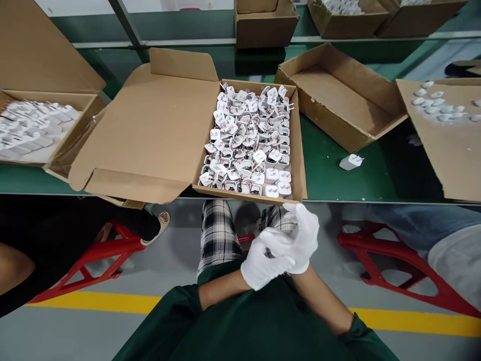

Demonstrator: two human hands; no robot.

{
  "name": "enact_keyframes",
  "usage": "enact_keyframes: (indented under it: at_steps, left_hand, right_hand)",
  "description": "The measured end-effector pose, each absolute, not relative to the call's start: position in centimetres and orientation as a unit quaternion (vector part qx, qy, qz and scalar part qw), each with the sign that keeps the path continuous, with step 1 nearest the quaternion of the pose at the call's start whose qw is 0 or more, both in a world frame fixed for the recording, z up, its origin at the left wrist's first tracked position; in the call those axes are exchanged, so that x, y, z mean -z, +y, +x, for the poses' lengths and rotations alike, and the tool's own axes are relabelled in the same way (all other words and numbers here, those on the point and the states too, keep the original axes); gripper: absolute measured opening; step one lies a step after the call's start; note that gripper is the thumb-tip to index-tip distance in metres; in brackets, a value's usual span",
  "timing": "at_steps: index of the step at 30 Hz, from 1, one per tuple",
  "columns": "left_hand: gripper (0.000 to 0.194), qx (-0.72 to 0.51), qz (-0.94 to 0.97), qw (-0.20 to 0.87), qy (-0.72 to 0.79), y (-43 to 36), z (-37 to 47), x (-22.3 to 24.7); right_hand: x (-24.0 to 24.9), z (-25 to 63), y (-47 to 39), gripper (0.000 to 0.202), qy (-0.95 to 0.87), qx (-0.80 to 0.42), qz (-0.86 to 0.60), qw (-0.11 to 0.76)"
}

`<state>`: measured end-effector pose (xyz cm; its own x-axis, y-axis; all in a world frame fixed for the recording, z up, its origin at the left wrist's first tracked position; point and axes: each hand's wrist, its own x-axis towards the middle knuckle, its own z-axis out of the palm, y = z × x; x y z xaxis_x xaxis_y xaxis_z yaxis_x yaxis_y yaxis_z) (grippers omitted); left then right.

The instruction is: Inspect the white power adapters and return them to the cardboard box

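Both my hands wear white gloves and meet above my lap, in front of the table edge. My left hand (265,258) is closed round the lower part of my right hand, its fingers and thumb on the white glove there. My right hand (305,233) points up toward the table with its fingers loosely stretched and no object showing in it. Just beyond them, a cardboard box (302,168) holds rows of white plug adapters (250,133). Many have their pin caps off, with red and black wires showing; several at the near right corner have caps sitting on them.
A single white adapter (351,161) lies on the green table (319,183) near a cardboard tray (338,93). Small white caps rest on cardboard (462,155) at right. Another adapter box (90,108) stands left. People sit on red stools (398,260) at both sides.
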<state>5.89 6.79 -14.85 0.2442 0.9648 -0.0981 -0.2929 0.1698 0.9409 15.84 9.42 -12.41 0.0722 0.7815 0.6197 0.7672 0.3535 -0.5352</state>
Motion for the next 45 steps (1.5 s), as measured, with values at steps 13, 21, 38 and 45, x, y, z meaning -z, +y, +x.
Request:
enact_keyframes:
  at_steps: [13,21,38,45]
  left_hand:
    - [0.028,-0.422,0.379,0.618,0.544,5.4,-2.2,17.2]
    - [0.031,-0.432,0.297,0.652,0.547,4.2,-3.2,19.1]
    - [0.061,-0.448,0.181,0.821,0.302,10.0,1.1,8.9]
    - [0.047,-0.515,0.208,0.774,0.303,7.3,2.3,9.1]
  right_hand:
    - [4.2,13.8,22.4,0.03,-0.869,-0.012,-0.495,0.015]
    - [3.5,15.7,21.9,0.027,-0.825,-0.103,-0.526,0.181]
    - [4.8,16.7,13.3,0.013,-0.734,-0.186,-0.37,0.538]
    - [5.9,18.0,10.5,0.016,-0.646,-0.462,-0.318,0.517]
